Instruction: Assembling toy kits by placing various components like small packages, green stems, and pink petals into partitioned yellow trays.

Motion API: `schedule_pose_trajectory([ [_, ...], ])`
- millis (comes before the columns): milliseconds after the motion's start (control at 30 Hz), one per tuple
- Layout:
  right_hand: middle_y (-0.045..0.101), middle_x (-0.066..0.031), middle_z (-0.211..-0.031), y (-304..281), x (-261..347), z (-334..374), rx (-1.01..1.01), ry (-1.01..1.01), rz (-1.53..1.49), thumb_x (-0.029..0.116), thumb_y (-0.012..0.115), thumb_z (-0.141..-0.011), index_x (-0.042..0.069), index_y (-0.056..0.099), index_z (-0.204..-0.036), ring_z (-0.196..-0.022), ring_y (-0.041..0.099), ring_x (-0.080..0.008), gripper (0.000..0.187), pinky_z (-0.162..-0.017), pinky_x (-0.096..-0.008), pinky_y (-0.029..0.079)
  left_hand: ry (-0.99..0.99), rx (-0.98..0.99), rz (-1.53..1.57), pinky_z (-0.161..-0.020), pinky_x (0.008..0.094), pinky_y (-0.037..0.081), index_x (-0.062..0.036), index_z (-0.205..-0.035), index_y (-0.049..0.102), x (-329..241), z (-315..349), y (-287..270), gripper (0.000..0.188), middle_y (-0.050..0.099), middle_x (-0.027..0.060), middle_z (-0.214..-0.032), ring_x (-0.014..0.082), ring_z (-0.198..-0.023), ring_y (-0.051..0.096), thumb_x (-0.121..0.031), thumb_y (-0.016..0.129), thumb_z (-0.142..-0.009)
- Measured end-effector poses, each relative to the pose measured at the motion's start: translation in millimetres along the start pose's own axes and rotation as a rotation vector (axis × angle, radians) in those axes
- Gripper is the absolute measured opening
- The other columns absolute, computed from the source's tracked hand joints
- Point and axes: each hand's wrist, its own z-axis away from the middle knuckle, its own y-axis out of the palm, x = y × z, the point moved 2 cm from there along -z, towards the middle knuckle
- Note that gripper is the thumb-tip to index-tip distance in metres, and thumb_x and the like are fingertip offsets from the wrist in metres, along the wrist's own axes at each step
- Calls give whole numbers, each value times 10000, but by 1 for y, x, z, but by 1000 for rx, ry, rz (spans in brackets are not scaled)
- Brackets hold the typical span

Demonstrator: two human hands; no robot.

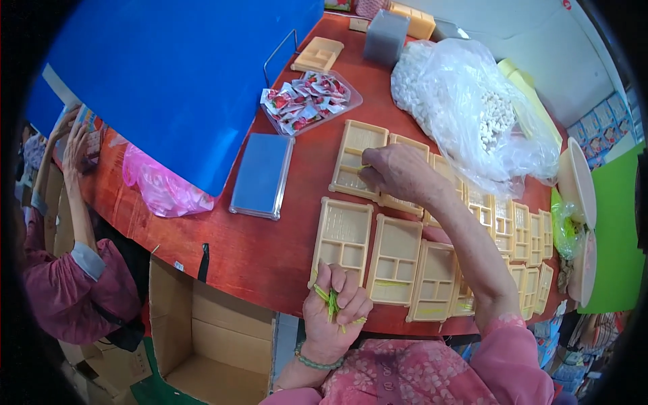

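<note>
My left hand [331, 320] is closed around a bunch of thin yellow-green strips [332, 304], whose ends poke out between the fingers. It is just in front of the leftmost beige compartment tray [345, 221] of the near row. My right hand [398, 174] reaches over the far row, fingers bent together above the lower compartments of the leftmost tray [364, 137] there. Whatever those fingertips hold is hidden. Beige trays stand in two rows running to the right. Yellow-green strips lie in the bottom compartment of a near-row tray [395, 255] and of the one beside it.
A clear bag of small white pieces [466, 94] lies behind the trays. To the left are a blue-topped flat box [262, 172], a clear tub of printed sachets [310, 101] and a pink bag [165, 182]. A blue panel [182, 67] rises before a co-worker [74, 283]. Below sits an open carton [223, 337].
</note>
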Motion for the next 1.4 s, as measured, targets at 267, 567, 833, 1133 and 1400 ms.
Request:
schedule_pose_trajectory([
  [267,624,-218,-795,-19,6,4,29,133,-104,255,583,-892,-16,570,-897,-773,610,-395,271,-695,-466,466,7,-14,-4,-466,248,279,-101,-784,439,0,-1,-2,393,386,0,-611,84,-413,288,-368,298,-1035],
  [567,582,-230,-820,-4,16,3,25,36,-219,207,492,-944,-20,522,-917,-803,579,-426,230,-728,-481,448,27,-38,-45,-469,250,281,-103,-803,454,4,-5,-1,375,395,2,-624,86,-427,299,-374,326,-1029],
  [833,590,-201,-848,-19,45,23,-58,52,-64,202,544,-915,-5,541,-933,-808,588,-407,207,-685,-496,452,54,-43,-49,-478,251,284,-109,-812,457,12,-12,3,367,407,3,-642,91,-443,321,-385,341,-1024],
  [1133,627,-126,-852,-61,110,103,116,-446,-866,144,639,-871,8,653,-1018,-759,634,-293,201,-687,-380,509,11,-638,-87,-489,250,310,-101,-833,450,33,-12,19,355,415,17,-687,106,-476,345,-375,337,-1028],
  [1400,588,-120,-774,-61,92,88,-28,-198,-535,108,660,-811,22,684,-902,-721,598,-281,128,-622,-392,470,-85,-73,-99,-472,231,294,-94,-827,433,43,1,-9,353,419,32,-681,100,-467,321,-360,324,-1031],
])
